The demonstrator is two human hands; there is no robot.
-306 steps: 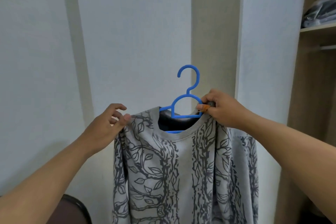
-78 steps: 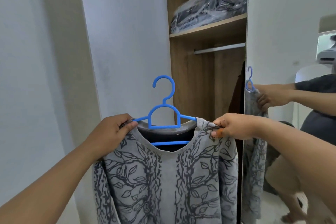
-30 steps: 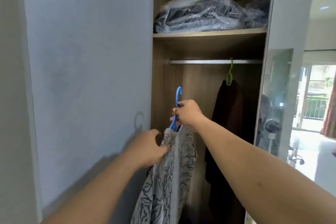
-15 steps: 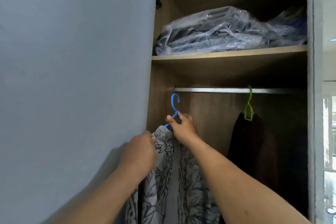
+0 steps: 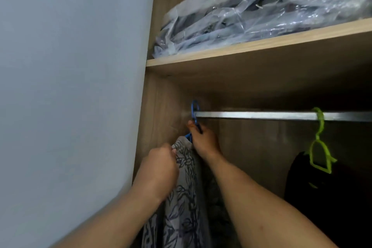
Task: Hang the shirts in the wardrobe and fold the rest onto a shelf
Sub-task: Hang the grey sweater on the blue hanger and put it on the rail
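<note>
Shirt (image 5: pixel 187 197) gripped in my left hand (image 5: pixel 161 169); my right hand (image 5: pixel 203 141) pinches its blue hanger (image 5: pixel 194 111), hooked at the rail's (image 5: pixel 261 116) left end.

A wooden shelf (image 5: pixel 261 45) runs across the top of the wardrobe, and on it lies a clear plastic bag (image 5: pixel 261 4) stuffed with dark folded clothes, its near edge reaching the shelf's front lip. Below the shelf a metal rail (image 5: pixel 261 116) spans the wardrobe. A blue hanger (image 5: pixel 194 110) hooks over its left end, carrying a grey patterned shirt (image 5: pixel 185 187). A green hanger (image 5: pixel 320 143) hangs further right with a dark garment (image 5: pixel 332 197)
</note>
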